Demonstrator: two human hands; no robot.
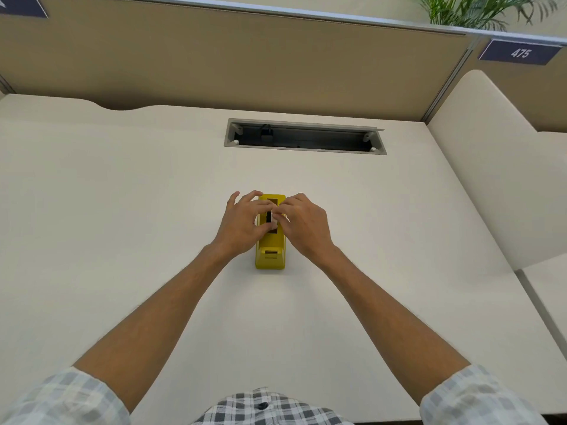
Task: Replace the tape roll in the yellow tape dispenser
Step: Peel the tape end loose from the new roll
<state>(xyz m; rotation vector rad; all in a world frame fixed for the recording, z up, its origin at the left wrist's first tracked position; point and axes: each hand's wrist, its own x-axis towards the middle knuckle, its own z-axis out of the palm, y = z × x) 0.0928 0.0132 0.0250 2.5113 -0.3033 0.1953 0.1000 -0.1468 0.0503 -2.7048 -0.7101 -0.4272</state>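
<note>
Yellow tape dispenser point(270, 256) standing on the pale table point(122, 210), lengthwise toward the person, cutter end nearest. Dark slot open along its top, with a small black piece point(269, 216) showing in the well between the fingertips; whether a tape roll sits inside cannot be told, most of the well being covered by fingers.

Left hand point(242, 223) against the dispenser's left side, thumb and first fingers curled inward over the well, remaining fingers spread and lifted. Right hand point(303, 223) against the right side, fingers bent and pinched inward over the same spot. Fingertips of both hands meeting over the middle of the slot, closed on something there, though exactly what is gripped cannot be told. Forearms bare, checked sleeves point(61, 397) rolled above the elbows.

Farther back, a long cable tray point(303, 137) recessed into the table, lid open, holding a dark plug or adapter point(266, 134) near its left end. Beige partition point(214, 56) behind, a plaque reading 475 point(520, 52) to the right, green plant point(478, 10) above it.
</note>
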